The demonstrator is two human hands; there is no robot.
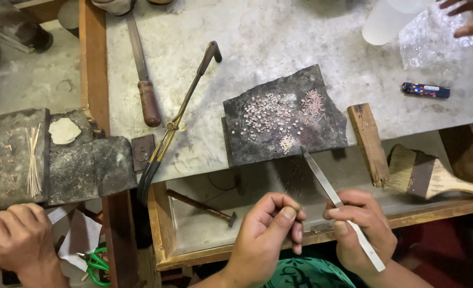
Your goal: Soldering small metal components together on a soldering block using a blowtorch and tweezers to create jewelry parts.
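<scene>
Steel tweezers (336, 202), pinched by the right hand (362, 226), reach the slab's (257, 146) near edge; left hand's (268, 234) fingers pressed together.

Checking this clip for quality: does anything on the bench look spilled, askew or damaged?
Nothing looks spilled. The small metal bits lie gathered on the dark slab, whose edges are chipped and uneven. The slab overhangs the bench edge slightly. The right hand holds tweezers; the left hand is pinched shut on something too small to tell.
</scene>
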